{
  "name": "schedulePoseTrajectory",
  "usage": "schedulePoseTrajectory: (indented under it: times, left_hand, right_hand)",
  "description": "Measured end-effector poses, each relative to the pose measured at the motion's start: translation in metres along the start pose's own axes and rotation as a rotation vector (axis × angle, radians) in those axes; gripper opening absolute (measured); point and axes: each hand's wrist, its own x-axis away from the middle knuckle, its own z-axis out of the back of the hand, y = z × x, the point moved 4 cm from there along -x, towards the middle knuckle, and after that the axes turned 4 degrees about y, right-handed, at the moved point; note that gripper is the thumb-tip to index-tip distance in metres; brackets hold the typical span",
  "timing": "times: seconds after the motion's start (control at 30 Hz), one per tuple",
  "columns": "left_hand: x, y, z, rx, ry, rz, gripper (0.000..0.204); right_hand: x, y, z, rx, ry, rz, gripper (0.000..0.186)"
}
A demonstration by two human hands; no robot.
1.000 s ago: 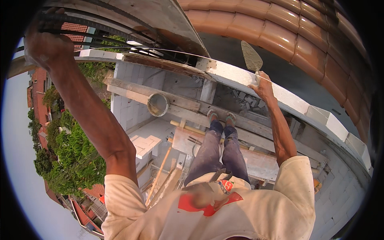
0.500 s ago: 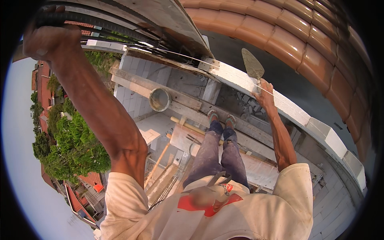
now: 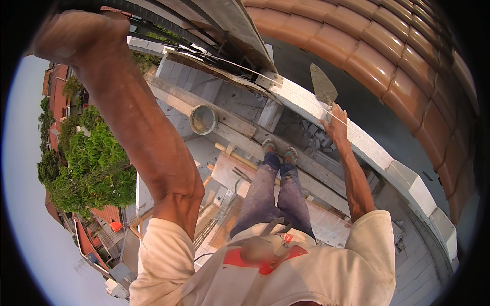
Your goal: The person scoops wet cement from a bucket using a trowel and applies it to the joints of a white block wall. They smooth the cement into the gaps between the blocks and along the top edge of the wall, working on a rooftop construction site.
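So there's this glossy brown tiled roof (image 3: 367,61) filling the top right, pretty shiny in the light. Lower down, a round bucket (image 3: 203,120), greyish inside, sits on some worn wooden planks (image 3: 229,117), and a yellowish pole (image 3: 236,157) lies just beside them. Broken chunks of rubble (image 3: 319,137) are scattered down below. Off to the left you get leafy green trees (image 3: 97,163), red-roofed houses (image 3: 61,97) near them, and hazy blue-grey sky (image 3: 30,153) along the edge.

Glossy brown roof tiles (image 3: 377,71), leafy trees (image 3: 97,171)
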Motion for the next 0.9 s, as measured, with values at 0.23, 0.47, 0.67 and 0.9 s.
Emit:
schedulePoseTrajectory:
  times: [0.23, 0.47, 0.67, 0.9]
  left_hand:
    - [0.061, 0.038, -0.033, 0.038, 0.097, -0.023, 0.033]
    - [0.1, 0.048, -0.072, 0.029, 0.109, -0.096, 0.037]
    - [0.086, 0.038, -0.068, 0.006, 0.057, -0.051, 0.04]
    - [0.067, 0.036, -0.059, -0.024, -0.044, 0.007, 0.044]
  right_hand:
    - [-0.005, -0.014, 0.007, -0.051, -0.012, 0.005, 0.083]
    - [-0.005, -0.007, 0.009, -0.051, -0.022, -0.006, 0.081]
    - [-0.004, -0.007, 0.008, -0.035, -0.024, -0.007, 0.076]
    - [-0.002, -0.007, 0.006, -0.023, -0.046, -0.043, 0.082]
